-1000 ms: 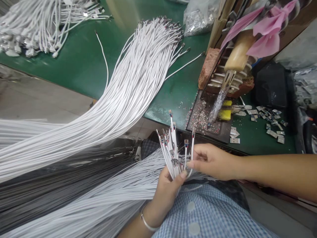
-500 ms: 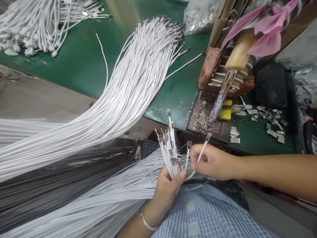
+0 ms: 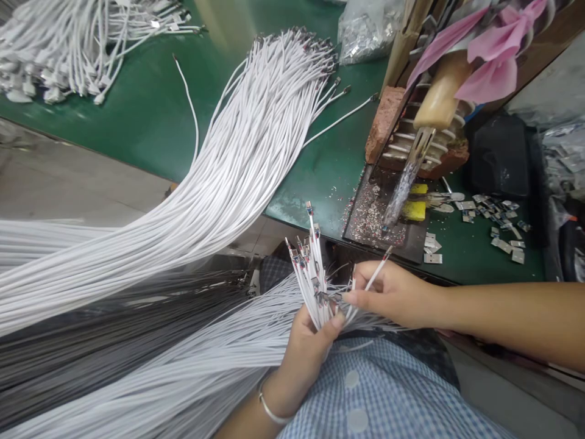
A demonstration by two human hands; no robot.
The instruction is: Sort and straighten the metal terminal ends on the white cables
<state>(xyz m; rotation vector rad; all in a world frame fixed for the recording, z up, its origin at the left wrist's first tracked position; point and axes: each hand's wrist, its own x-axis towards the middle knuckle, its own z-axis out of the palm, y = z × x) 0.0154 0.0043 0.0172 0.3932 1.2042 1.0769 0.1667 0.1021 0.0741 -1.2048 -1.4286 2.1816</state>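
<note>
My left hand (image 3: pixel 304 350) is closed round a small bunch of white cables (image 3: pixel 315 286), just above the lap. Their upper ends fan out and carry small metal connectors with bits of coloured wire. To the right of the bunch, my right hand (image 3: pixel 395 299) pinches a white cable (image 3: pixel 375 273) that slants up to the right, its tip above the fingers. Another cable end stands close by the right index finger, partly hidden. Below and behind the hands, loose white cables (image 3: pixel 237 347) run off to the left.
A large white cable bundle (image 3: pixel 256 122) lies across the green table (image 3: pixel 150 134). A wooden-handled soldering iron (image 3: pixel 441 91) rests on a coil holder between bricks (image 3: pixel 384 122), its tip over a dark, littered plate (image 3: pixel 372 210). Loose metal connectors (image 3: pixel 496 213) and a bag of connectors (image 3: pixel 368 33) are nearby.
My right hand has shifted slightly left, its thumb now nearer the bunch. The cable end beside the index finger has turned and moved right. My left hand stays almost still.
</note>
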